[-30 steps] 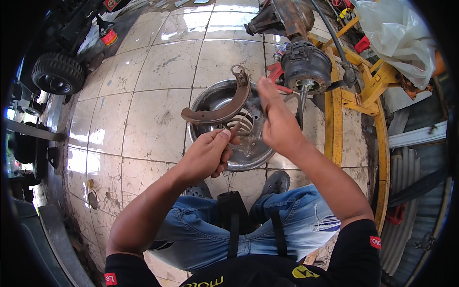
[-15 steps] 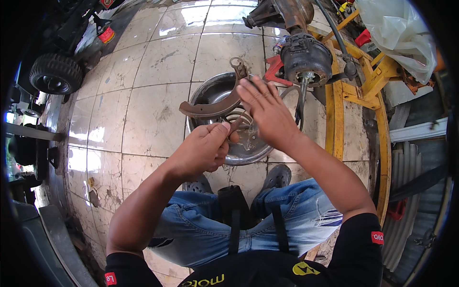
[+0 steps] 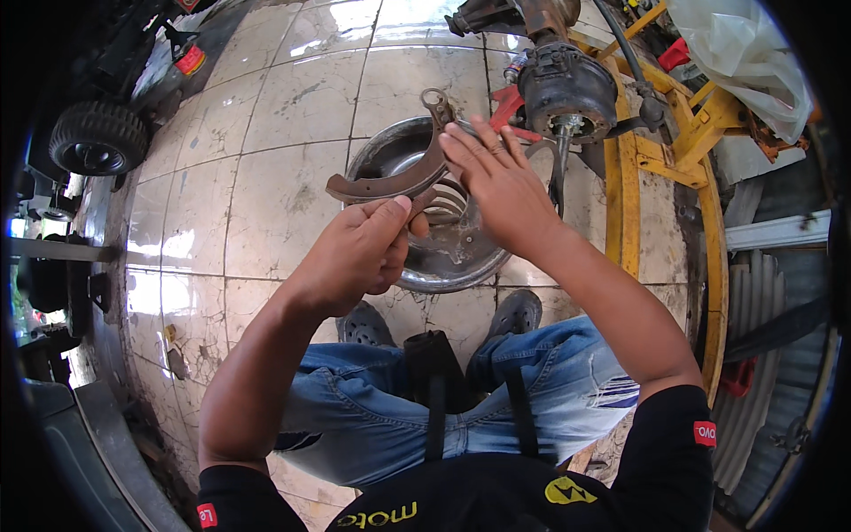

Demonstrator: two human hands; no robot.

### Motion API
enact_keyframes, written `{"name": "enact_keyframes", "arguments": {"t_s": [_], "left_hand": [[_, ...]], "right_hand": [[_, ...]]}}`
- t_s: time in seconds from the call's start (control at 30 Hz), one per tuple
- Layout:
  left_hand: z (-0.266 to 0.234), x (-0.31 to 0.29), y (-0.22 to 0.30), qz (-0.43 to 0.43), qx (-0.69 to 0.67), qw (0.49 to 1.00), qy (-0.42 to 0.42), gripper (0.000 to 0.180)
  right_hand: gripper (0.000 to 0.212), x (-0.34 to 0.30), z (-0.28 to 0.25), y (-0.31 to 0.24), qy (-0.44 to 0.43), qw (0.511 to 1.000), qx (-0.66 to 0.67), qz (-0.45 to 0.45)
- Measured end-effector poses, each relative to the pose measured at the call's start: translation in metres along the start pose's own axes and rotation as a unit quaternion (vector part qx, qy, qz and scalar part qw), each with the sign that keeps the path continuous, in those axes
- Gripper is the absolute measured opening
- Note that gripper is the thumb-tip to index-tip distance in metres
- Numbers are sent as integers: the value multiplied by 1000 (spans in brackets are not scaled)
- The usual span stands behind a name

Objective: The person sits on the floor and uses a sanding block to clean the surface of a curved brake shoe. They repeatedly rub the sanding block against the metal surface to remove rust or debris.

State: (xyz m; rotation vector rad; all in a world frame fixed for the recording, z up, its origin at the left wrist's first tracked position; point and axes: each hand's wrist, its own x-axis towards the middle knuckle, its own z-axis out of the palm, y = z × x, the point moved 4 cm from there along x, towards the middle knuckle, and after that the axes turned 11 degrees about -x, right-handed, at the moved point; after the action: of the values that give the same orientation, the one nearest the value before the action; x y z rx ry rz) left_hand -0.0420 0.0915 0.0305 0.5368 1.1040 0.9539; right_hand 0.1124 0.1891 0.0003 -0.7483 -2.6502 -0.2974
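Observation:
A rusty, curved brake shoe [image 3: 381, 188] lies over the round metal basin [image 3: 456, 282], its ringed end pointing away from me. My right hand [image 3: 503, 184] is against the shoe's far right part, fingers stretched out; its thumb is hidden. My left hand [image 3: 368, 238] is closed, thumb on top, around a narrow brown strip [image 3: 429, 200] beside the shoe's near edge. Whether that strip is a separate piece or part of a second shoe I cannot tell. A pale coil or ribbed piece [image 3: 448, 202] shows in the basin between my hands.
A dark brake drum and axle [image 3: 567, 93] stand at the far right, near a red stand [image 3: 508, 113] and a yellow metal frame [image 3: 625, 204]. Clear plastic sheeting [image 3: 740, 62] hangs there. At left are a tyre [image 3: 99, 139] and a red can [image 3: 189, 59].
My left hand has moved slightly left and away from me, bringing the brown strip against the shoe's edge. The right hand stays at the shoe. The view has shifted a little.

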Motion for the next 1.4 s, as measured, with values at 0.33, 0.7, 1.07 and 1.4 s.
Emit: {"name": "enact_keyframes", "arguments": {"t_s": [0.33, 0.7, 1.07, 1.4], "left_hand": [[-2, 3, -1, -8, -29, 1000, 2, 37], [-4, 6, -6, -2, -26, 1000, -15, 37], [-8, 8, -7, 16, 103, 994, 22, 38], [-12, 9, -8, 39, 141, 988, 42, 38]], "right_hand": [[51, -3, -5, -5, -13, 999, 43, 14], [48, -2, -5, -7, -12, 999, 44, -24], [50, -9, 3, -5, -31, 996, 82, 1], [51, -9, 0, -12, -23, 994, 104, 8]]}}
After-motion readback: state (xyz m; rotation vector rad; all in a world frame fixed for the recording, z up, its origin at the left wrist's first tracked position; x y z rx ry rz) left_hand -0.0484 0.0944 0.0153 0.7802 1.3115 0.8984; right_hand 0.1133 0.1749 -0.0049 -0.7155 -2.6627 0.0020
